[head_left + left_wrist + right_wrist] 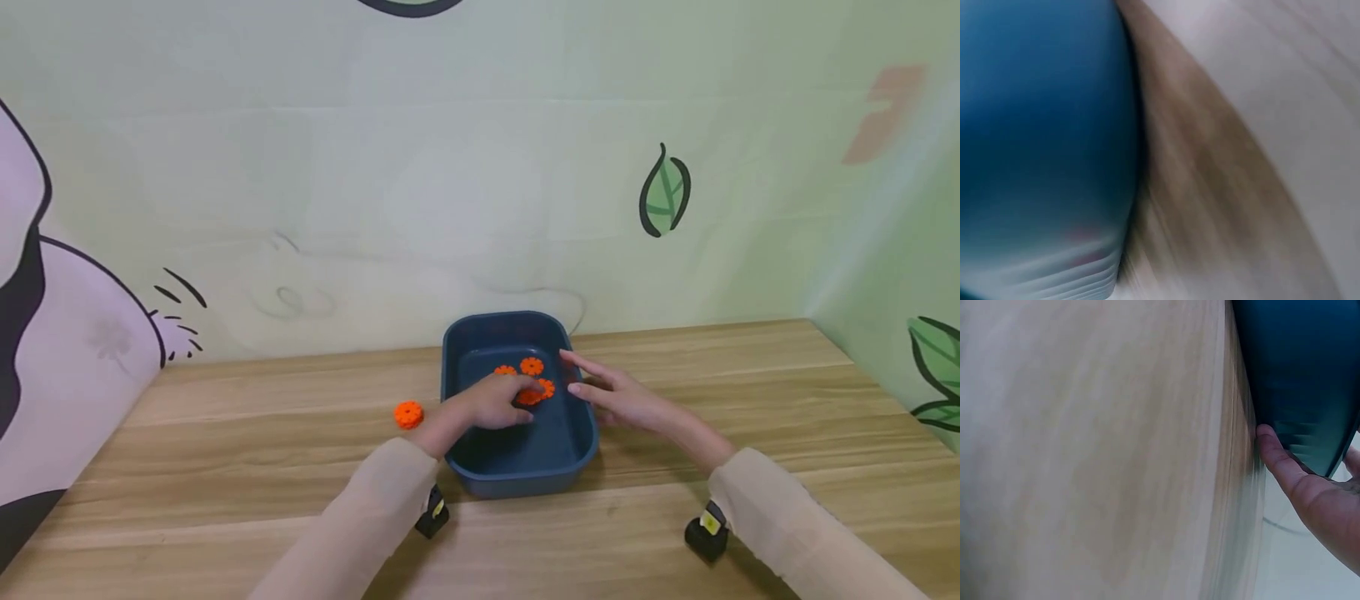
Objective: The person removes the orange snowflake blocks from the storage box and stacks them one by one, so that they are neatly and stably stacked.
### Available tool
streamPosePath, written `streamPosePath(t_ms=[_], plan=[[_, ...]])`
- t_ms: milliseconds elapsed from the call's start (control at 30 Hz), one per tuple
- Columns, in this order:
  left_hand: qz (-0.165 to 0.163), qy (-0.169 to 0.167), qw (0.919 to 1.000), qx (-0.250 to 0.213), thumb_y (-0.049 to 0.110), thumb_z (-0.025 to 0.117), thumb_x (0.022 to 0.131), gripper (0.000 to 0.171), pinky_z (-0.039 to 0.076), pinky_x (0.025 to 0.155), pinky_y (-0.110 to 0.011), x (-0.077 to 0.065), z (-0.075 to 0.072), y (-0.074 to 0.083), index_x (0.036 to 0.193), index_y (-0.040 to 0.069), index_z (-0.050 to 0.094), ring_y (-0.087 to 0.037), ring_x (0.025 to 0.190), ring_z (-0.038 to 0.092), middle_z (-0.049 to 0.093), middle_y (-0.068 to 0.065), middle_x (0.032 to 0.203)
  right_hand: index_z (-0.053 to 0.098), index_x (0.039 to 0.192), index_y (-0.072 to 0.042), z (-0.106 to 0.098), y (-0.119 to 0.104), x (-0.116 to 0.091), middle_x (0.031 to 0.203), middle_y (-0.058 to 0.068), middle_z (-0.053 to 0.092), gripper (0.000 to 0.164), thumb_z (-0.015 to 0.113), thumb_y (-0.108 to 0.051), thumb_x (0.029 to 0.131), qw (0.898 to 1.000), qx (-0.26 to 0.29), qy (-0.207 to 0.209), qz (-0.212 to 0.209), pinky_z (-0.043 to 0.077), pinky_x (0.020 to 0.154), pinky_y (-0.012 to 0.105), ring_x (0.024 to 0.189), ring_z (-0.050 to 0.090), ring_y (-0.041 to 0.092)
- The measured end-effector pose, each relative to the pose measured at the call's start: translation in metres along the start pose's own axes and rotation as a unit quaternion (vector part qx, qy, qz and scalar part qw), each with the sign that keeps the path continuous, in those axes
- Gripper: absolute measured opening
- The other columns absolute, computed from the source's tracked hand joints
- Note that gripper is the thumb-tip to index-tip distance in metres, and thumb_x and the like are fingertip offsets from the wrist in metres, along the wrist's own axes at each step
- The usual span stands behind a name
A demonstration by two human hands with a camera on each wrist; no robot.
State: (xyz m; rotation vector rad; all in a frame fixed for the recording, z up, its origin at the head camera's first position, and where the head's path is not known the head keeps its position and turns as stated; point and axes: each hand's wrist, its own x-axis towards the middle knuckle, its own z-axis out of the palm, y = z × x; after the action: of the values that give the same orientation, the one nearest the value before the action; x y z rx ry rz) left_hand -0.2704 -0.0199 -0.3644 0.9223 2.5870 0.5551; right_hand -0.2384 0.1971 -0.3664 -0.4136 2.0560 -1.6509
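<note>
A dark blue rectangular bin (521, 479) stands on the table with several orange flower-shaped discs (532, 366) inside. My left hand (495, 402) reaches over the bin's left rim, its fingers just above the discs and its thumb held apart; whether it touches them cannot be made out. The left wrist view is blurred and shows the bin's outer wall (1047, 144) without the hand. At the bin's right side is my right hand (626, 400), fingers extended. In the right wrist view one finger (1282, 459) rests along the bin's outer wall (1310, 381).
Left of the bin, a small stack of orange discs (408, 414) lies on the wooden table (247, 467). Behind the table rises a pale wall covering (420, 192) with drawn leaves. Each wrist carries a small black camera (707, 535).
</note>
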Motion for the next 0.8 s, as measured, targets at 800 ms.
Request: streamPosePath(t_ms=[800], plan=[[-0.03,-0.043,0.9979,-0.038,0.013,0.071,0.079,0.021,0.042,0.067,-0.025,-0.0073,-0.0024,-0.0002,0.095,0.012,0.058,-0.017,0.077,0.049,0.054,-0.002,0.084,0.012,0.147,-0.019,-0.0005,0.0009,0.0014,0.151,0.016,0.007,0.065,0.049,-0.028,0.094,1.0,-0.008,0.006,0.01,0.038,0.094,0.049,0.13,0.024,0.043]])
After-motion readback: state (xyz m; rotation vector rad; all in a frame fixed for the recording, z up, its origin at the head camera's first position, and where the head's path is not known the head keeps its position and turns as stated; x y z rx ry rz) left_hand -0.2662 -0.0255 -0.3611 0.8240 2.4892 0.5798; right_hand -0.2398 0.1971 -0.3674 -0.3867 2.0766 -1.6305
